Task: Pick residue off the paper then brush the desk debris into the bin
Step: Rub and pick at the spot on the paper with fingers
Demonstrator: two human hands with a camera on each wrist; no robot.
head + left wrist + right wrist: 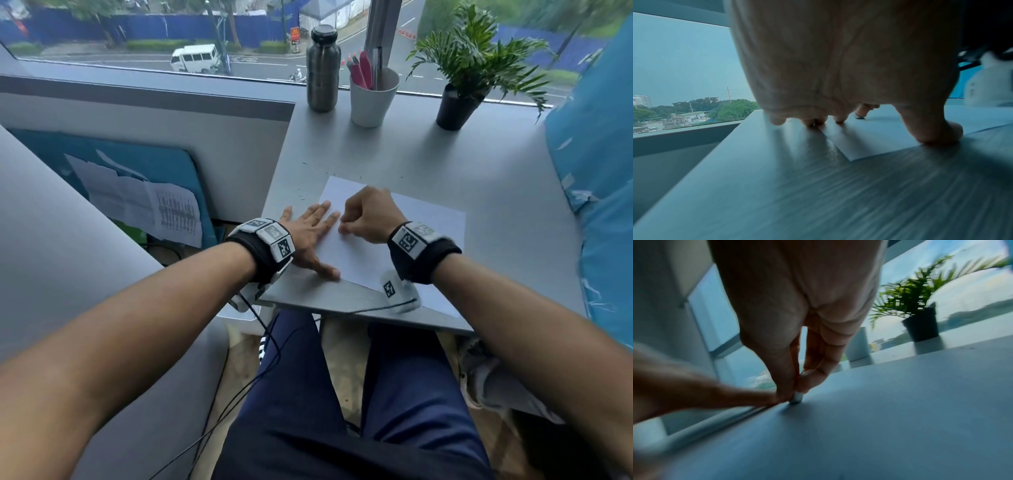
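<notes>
Left hand (310,236) flat on paper (421,233); right hand (371,214) pinching.

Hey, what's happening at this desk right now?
A seated person is cleaning a white sheet of paper on a grey desk. The left hand lies flat with spread fingers, pressing the sheet's left edge. The right hand pinches at something small on the paper; what it is cannot be told. Dark specks lie on the desk beyond the sheet.
</notes>
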